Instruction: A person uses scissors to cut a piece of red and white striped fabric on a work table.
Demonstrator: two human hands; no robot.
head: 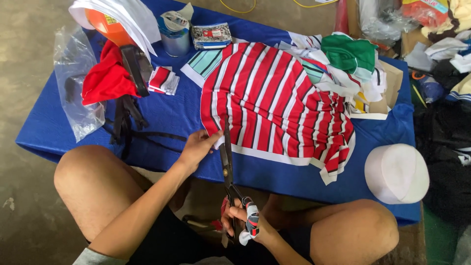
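Presently pinching red-and-white striped fabric [274,98] in left grip [196,147] beside black scissors [227,157], right grip [243,221] wrapped round handles below, blades entering hem on blue desk [171,113]; likely risks: nicked fingertips, crooked cut from slack cloth.

A tailoring workshop: fabric scraps [353,73] heaped on a blue cutting table [167,113].

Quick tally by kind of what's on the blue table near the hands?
Red-and-white striped fabric, held by the left hand: 1
Scissors, in the right hand: 1
White round cap: 1
Tin can: 1
Clear plastic bag: 1
Total: 5
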